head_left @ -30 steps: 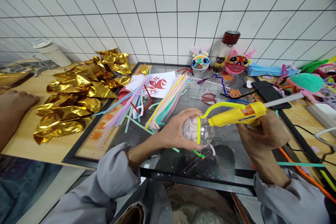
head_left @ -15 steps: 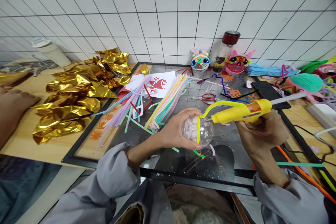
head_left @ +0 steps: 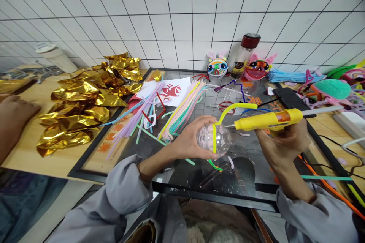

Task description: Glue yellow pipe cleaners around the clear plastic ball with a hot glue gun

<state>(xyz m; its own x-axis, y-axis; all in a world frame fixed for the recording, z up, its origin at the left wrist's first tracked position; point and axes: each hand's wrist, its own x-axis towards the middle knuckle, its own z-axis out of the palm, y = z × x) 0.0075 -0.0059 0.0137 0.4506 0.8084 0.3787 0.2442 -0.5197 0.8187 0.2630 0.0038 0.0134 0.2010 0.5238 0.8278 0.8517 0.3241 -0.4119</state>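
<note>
One fuzzy yellow strip (head_left: 215, 138) crosses the round clear plastic ball (head_left: 224, 140) above the black mat (head_left: 242, 171), tail (head_left: 236, 106) yet loose, left hand's (head_left: 189, 140) fingers clasping the ball, right hand's (head_left: 288, 140) curled round a yellow glue gun (head_left: 253, 122)!

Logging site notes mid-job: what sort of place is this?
Probably a craft workspace: a yellow glue gun in the right hand, bundled pastel craft strips and an animal-faced ball.
</note>
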